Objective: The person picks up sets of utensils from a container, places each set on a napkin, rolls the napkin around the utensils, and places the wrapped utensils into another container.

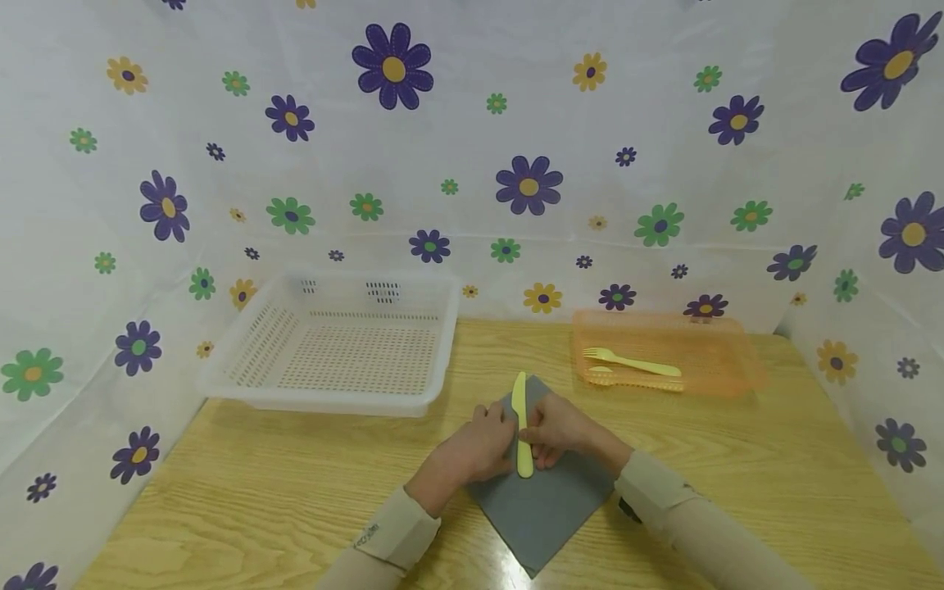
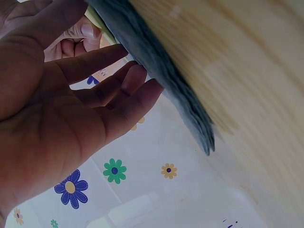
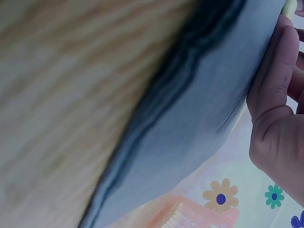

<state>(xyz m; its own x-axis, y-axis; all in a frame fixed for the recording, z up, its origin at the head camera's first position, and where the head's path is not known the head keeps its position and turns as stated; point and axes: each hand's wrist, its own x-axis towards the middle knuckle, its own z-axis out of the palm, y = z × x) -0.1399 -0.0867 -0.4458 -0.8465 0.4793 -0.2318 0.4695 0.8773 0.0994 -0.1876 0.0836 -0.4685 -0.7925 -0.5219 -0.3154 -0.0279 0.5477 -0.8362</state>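
A yellow plastic knife (image 1: 524,459) lies lengthwise over a folded grey napkin (image 1: 542,516), its blade toward the back. My right hand (image 1: 562,424) pinches the knife near its middle, with the other fingers low over the napkin. On the knife's other side, my left hand (image 1: 483,442) rests at the napkin's left edge. In the left wrist view, the left fingers (image 2: 102,66) are loosely bent and their tips touch the napkin's layered edge (image 2: 185,104). The right wrist view shows only a bit of the knife (image 3: 289,7) beside the right fingertips.
A white perforated basket (image 1: 335,403) stands at the back left of the wooden table (image 1: 295,483). At the back right, an orange tray (image 1: 726,360) holds a yellow fork (image 1: 642,366) and a yellow spoon (image 1: 634,383). A flowered sheet (image 1: 457,131) hangs around the table.
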